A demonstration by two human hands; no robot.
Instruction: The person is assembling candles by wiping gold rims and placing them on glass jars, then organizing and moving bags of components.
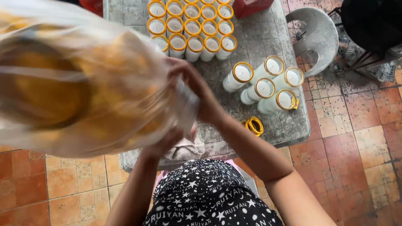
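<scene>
A big clear plastic bag (pixel 75 79) full of yellow rings fills the upper left, held up close to the camera. My left hand (pixel 165 142) grips the bag's lower edge. My right hand (pixel 194 88) pinches the bag's mouth at its right side. Behind the hands lies a grey stone table (pixel 268 37). Several white candles in glass jars with yellow rims (pixel 192 25) stand in rows at its far end. Several more such candles (pixel 268 86) stand closer, right of my right hand. A few loose yellow rings (pixel 254 125) lie near the table's front edge.
A grey plastic chair (pixel 316 35) stands right of the table, with a dark object (pixel 372 21) behind it. A red thing (pixel 251 6) sits at the table's far edge. A pale cloth (pixel 188 148) lies at the front edge. The floor is orange tile (pixel 360 125).
</scene>
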